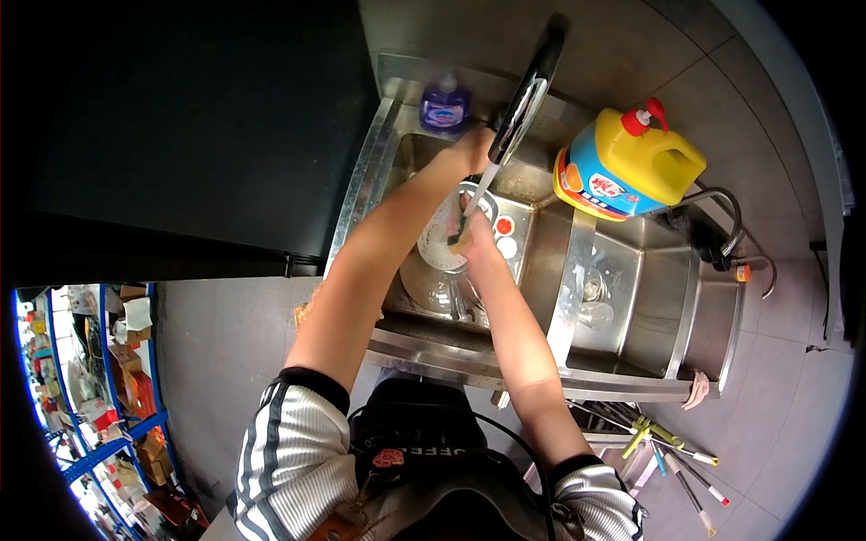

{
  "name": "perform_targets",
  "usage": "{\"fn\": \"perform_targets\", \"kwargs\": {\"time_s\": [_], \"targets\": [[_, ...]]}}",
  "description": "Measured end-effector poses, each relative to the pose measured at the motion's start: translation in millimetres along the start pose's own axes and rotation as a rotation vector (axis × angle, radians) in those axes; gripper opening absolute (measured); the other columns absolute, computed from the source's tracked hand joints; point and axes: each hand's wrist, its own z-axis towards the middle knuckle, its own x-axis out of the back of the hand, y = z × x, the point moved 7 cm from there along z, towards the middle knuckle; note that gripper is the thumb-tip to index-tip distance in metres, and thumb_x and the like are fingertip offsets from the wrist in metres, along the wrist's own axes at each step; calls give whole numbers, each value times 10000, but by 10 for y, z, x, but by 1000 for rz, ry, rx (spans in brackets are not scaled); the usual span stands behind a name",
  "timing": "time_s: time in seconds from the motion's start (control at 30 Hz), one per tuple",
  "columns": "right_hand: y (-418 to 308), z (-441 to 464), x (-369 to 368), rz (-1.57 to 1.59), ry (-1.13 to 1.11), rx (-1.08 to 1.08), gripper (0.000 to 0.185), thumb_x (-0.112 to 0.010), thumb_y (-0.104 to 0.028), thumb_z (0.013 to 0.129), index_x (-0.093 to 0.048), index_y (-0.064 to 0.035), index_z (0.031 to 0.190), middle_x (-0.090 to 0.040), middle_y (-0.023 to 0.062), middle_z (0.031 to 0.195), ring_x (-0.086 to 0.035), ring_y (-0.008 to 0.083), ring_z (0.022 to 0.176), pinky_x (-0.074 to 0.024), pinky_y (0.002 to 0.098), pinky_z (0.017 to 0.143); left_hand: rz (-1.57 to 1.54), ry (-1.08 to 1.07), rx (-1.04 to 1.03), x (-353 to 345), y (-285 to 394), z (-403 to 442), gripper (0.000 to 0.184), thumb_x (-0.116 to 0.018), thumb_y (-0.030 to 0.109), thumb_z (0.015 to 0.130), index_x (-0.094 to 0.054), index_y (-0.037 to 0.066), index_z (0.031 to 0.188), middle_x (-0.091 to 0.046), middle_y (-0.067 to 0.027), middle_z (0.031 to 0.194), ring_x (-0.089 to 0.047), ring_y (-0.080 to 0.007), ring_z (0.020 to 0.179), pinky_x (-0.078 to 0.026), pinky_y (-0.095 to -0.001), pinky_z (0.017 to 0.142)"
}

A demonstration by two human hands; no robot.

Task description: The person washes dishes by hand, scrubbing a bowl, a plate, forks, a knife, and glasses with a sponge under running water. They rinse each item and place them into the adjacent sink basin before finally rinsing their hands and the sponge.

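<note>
Water runs from the black and chrome faucet [523,108] into the left sink basin [532,261]. At the faucet's base is my left hand [474,151], its fingers hidden behind the spout, so I cannot tell how it grips. Under the stream, my right hand [476,236] is closed around a small sponge [456,242] with a yellowish and a dark green side. Just below it lies a white, perforated-looking bowl [435,245]. A metal pan or lid with a handle [456,298] lies beneath. Beside my right hand are a red and white round cap [504,225] and a white one [507,247].
A purple soap bottle [445,106] stands behind the basin. A large yellow detergent jug [631,162] with a red pump sits to the right, above the second basin [622,298]. Mops and sticks [667,442] lie lower right; shelving [108,388] is at left.
</note>
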Motion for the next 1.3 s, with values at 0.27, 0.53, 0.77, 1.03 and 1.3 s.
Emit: {"fn": "perform_targets", "kwargs": {"time_s": [0.27,0.53,0.77,1.03,1.3], "targets": [[-156,395,153,-921,275,270,421,-514,-324,795,-511,53,982,-584,219,840,-586,326,723,-439,398,692,-653,517,576,429,-309,-1282,150,-520,85,829,-523,-4,950,-539,-18,657,-499,-59,575,-405,-207,511],[-375,345,-154,-952,108,680,379,-531,-352,822,-575,1,952,-604,135,906,-547,210,818,-403,308,761,-732,353,896,-31,-179,-2716,158,-493,105,852,-533,-5,958,-580,-55,690,-533,-104,584,-443,-236,536],[-185,197,-153,-115,-217,161,208,-496,-256,863,-511,-49,851,-587,85,866,-530,211,664,-440,342,588,-693,151,1077,-850,-474,-3198,199,-562,232,727,-606,50,792,-612,-84,686,-599,-224,682,-456,-310,654],[-258,391,120,-1064,171,394,393,-547,-418,785,-545,-27,820,-526,46,604,-496,162,526,-407,280,484,-253,-146,1165,-1067,-383,-3079,320,-513,220,756,-539,2,988,-601,-103,824,-562,-192,740,-447,-293,662],[-161,-182,529,-581,172,192,212,-564,-177,789,-510,0,892,-537,63,711,-510,142,527,-411,252,423,-438,-108,1496,-1941,-1231,-3226,481,-499,299,764,-443,6,1142,-533,-139,1099,-533,-248,964,-435,-336,797]]}}
